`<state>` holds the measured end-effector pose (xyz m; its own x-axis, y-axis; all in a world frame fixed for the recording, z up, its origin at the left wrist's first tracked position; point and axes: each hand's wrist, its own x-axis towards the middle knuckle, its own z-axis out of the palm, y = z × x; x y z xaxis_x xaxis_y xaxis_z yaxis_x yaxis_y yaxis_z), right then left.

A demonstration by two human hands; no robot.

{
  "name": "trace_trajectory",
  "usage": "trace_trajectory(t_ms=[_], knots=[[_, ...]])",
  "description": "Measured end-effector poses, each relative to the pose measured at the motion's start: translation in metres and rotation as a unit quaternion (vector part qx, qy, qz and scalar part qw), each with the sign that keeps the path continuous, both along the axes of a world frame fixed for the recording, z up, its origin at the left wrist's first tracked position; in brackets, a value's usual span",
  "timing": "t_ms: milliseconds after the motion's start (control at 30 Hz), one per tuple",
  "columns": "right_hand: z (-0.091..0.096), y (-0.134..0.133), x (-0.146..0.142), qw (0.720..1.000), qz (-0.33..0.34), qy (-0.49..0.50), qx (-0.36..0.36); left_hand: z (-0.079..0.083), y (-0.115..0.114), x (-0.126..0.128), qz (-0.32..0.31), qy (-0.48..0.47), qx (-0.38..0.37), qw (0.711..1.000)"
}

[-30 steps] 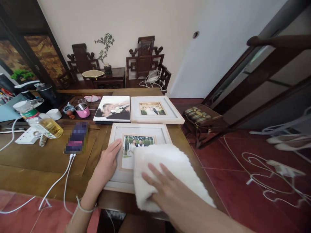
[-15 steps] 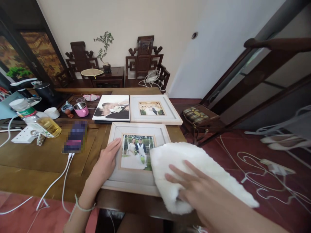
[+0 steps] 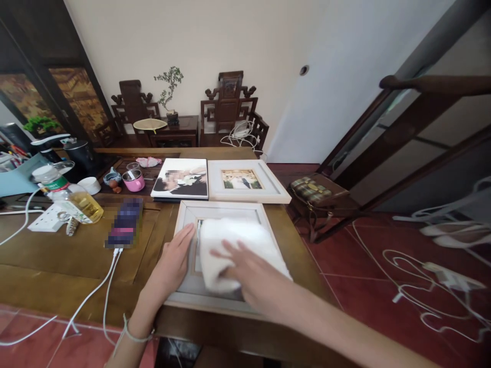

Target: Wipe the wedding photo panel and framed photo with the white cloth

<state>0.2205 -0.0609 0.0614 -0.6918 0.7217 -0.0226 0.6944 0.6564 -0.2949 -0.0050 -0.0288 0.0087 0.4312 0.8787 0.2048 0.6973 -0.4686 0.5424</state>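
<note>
A light wooden picture frame point(image 3: 264, 225) lies flat near the table's front edge. My left hand point(image 3: 177, 258) rests on its left side, fingers stretched along the border. My right hand point(image 3: 245, 271), blurred by motion, presses a folded white fluffy towel point(image 3: 230, 235) onto the frame's middle. The towel hides most of the photo; only its left strip shows. Just behind, a second framed photo point(image 3: 241, 179) lies on the table. Beside it is a photo panel point(image 3: 182, 179) on top of a dark-edged item.
To the left are a phone point(image 3: 125, 225) with white cables, a power strip point(image 3: 48, 217), a tilted bottle point(image 3: 76, 202) and a pink cup point(image 3: 133, 181). A plaid bag point(image 3: 310, 189) sits on a chair at the right. Cables point(image 3: 414, 281) trail over the red floor.
My right hand has slid the towel leftward from the frame's right side onto the photo, covering it. My left hand stays on the frame's left side. The view has tilted slightly up.
</note>
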Motion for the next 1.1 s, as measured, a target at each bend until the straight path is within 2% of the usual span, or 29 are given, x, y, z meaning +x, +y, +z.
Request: trace_trajectory(t_ms=[67,133,200,267,400,567,700,800,867,933,1000,1067,1100], knots=[[0.005,0.025,0.002,0.996,-0.056,-0.037,0.066,0.006,-0.003,0.001,0.002,0.002,-0.010,1.000],[0.005,0.053,-0.004,0.989,-0.083,-0.064,0.109,0.012,-0.006,0.002,-0.007,0.004,-0.019,1.000],[0.002,0.074,-0.019,0.988,-0.075,-0.074,0.114,0.015,-0.008,0.002,-0.013,-0.004,-0.021,1.000],[-0.004,0.080,-0.036,0.989,-0.047,-0.082,0.113,0.015,-0.008,0.001,-0.015,-0.019,-0.017,1.000],[-0.008,0.052,-0.061,0.990,0.005,-0.084,0.109,0.010,-0.006,0.001,-0.009,-0.050,-0.009,0.999],[-0.002,0.002,-0.060,0.990,0.084,-0.098,0.055,0.007,-0.003,0.001,0.002,-0.060,0.005,0.998],[0.012,-0.011,-0.033,0.984,0.145,-0.076,-0.073,0.004,0.000,0.003,0.028,-0.004,0.007,1.000],[0.036,-0.001,0.003,0.973,0.155,-0.022,-0.169,0.000,0.002,0.005,0.040,0.049,0.009,0.998],[0.055,0.015,0.029,0.972,0.131,0.002,-0.196,-0.002,0.003,0.005,0.036,0.072,0.013,0.997],[0.070,0.036,0.047,0.984,0.081,0.021,-0.157,-0.002,0.002,0.004,0.024,0.090,0.012,0.996],[0.077,0.059,0.051,0.999,0.014,0.040,-0.034,-0.001,0.001,0.003,0.014,0.101,0.007,0.995],[0.073,0.080,0.040,0.993,-0.037,0.056,0.098,0.000,0.001,0.002,0.010,0.101,0.005,0.995],[0.068,0.089,0.029,0.988,-0.042,0.061,0.138,0.000,0.001,0.001,0.008,0.099,0.005,0.995]])
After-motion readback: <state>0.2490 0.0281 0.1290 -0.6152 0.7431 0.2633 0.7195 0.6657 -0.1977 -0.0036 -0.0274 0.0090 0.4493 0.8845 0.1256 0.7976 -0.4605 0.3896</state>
